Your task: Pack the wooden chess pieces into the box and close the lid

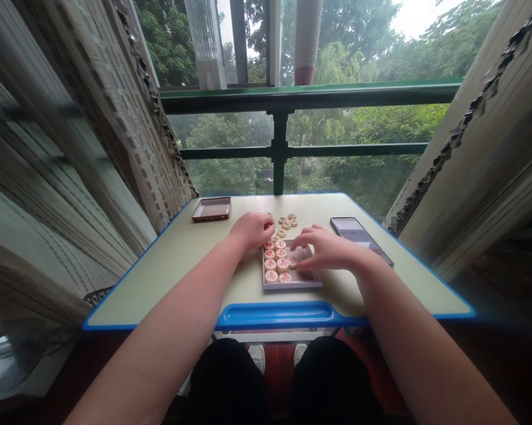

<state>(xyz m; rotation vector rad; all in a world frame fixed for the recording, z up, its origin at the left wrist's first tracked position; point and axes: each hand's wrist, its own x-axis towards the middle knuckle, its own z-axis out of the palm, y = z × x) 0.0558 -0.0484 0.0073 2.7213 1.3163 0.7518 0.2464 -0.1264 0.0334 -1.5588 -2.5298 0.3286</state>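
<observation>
A shallow white box (292, 286) sits near the table's front edge. Round wooden Chinese chess pieces (282, 265) with red characters fill its left part in columns. Over the right part of the box hovers my right hand (325, 247), its thumb and fingers apart around a loose chess piece (292, 262); whether it touches that piece I cannot tell. My left hand (252, 230) is at the box's far left corner with fingers curled, and what they may hold is hidden. Several more chess pieces (286, 225) lie on the table beyond the box.
On the blue-edged table (160, 283), a brown-rimmed box lid or tray (212, 209) lies at the back left. A phone (361, 239) rests on the right. A blue trough (277, 311) runs along the front edge. Curtains flank both sides, with a green railing (310, 94) behind.
</observation>
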